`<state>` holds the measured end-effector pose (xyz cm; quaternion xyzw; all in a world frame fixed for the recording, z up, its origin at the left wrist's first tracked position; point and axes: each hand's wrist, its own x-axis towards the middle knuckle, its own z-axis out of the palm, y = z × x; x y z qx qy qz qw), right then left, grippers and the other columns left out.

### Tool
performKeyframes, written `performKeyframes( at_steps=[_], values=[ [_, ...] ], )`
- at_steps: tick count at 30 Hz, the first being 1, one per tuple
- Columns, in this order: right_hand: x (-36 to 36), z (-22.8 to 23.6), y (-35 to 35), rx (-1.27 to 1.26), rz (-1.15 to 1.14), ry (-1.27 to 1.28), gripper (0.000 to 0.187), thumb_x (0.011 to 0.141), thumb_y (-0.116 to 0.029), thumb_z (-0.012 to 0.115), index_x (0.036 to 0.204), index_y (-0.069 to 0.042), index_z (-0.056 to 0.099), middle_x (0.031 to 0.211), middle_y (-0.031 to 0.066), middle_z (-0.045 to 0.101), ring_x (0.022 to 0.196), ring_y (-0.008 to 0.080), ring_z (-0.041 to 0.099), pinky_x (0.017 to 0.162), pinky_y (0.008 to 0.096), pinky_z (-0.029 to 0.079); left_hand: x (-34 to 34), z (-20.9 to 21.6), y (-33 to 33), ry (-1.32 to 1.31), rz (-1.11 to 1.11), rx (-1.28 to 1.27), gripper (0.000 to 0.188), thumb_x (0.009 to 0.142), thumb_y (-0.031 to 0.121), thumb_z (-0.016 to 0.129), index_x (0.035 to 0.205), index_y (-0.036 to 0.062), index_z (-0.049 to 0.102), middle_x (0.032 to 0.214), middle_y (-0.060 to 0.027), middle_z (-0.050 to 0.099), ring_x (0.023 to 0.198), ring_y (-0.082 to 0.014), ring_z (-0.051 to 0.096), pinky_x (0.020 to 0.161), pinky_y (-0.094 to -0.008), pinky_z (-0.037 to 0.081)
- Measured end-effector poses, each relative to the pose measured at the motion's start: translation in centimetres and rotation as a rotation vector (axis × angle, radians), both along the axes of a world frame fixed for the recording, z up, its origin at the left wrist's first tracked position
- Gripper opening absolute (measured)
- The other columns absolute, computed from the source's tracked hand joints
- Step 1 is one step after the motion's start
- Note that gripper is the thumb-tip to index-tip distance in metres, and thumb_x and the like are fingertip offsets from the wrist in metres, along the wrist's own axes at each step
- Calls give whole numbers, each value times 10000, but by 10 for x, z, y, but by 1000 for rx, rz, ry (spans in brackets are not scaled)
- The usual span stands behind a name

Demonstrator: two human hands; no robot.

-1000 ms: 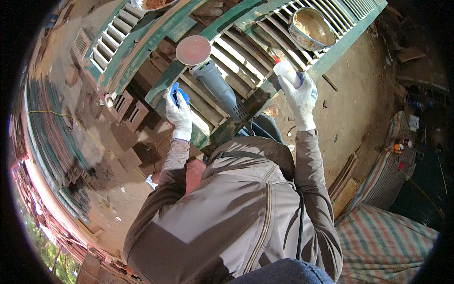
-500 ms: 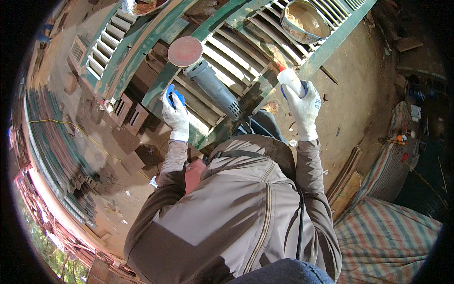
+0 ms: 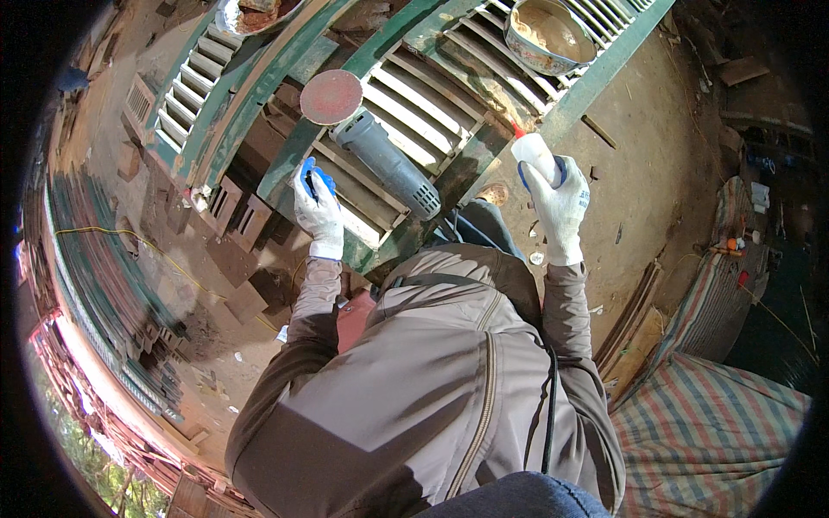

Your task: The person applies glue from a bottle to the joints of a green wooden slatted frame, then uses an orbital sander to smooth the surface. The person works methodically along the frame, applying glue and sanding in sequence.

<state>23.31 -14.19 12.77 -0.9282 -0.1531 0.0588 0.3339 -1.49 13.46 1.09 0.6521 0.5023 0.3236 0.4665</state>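
Observation:
My right hand (image 3: pixel 563 203), in a white glove with a blue palm, grips a white squeeze bottle (image 3: pixel 535 157) with a red nozzle. The nozzle points up and left, close to the worn wooden rail of a green louvered shutter (image 3: pixel 406 112). My left hand (image 3: pixel 318 207), gloved the same way, is closed at the shutter's near left edge. A small dark bit shows between its fingers, too small to name. Between my hands a grey angle grinder (image 3: pixel 389 164) with a round reddish sanding disc (image 3: pixel 332 97) lies across the slats.
A metal pot (image 3: pixel 551 39) with tan paste inside stands on the shutter's far end. Another green shutter (image 3: pixel 197 82) lies to the left. Green boards (image 3: pixel 112 285) are stacked farther left, beside a yellow cord (image 3: pixel 155 250). A striped cloth (image 3: pixel 699 432) covers something at the lower right.
My right hand and the bottle have shifted slightly right and nearer me, the red nozzle now showing more fully. My left hand stays almost in place. The view has moved a little.

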Motion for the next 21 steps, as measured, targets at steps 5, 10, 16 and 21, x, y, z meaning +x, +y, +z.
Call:
performKeyframes(
  at_steps=[5, 10, 16, 21],
  values=[
    [-1, 0, 4, -21, 40, -52, 454, 764, -392, 855, 951, -9, 699, 864, 179, 696, 825, 346, 681, 766, 425, 517, -4, -14, 5, 57, -13, 70, 312, 1078, 182, 537, 1361, 69, 604, 1271, -100, 686, 1079, -235, 682, 910, -356, 558],
    [2, 4, 13, -29, 57, -71, 440, 766, -401, 844, 926, -18, 699, 843, 174, 686, 807, 342, 671, 748, 424, 510, -1, -7, 3, 37, -12, 86, 297, 1086, 173, 530, 1346, 54, 610, 1212, -87, 686, 919, -181, 652, 782, -329, 561],
    [6, 4, 19, -48, 67, -89, 435, 770, -408, 837, 916, -22, 695, 830, 166, 681, 797, 338, 664, 738, 425, 505, 6, 5, -2, -18, 17, 49, 288, 1089, 163, 527, 1336, 41, 611, 1170, -80, 686, 824, -156, 638, 714, -309, 558],
    [7, 1, 21, -7, 87, -125, 432, 769, -399, 841, 918, -22, 692, 829, 167, 679, 793, 339, 663, 736, 422, 507, 4, -1, -1, -62, 13, -3, 295, 1087, 161, 528, 1350, 50, 604, 1176, -72, 674, 874, -152, 642, 746, -308, 562]
  ],
)
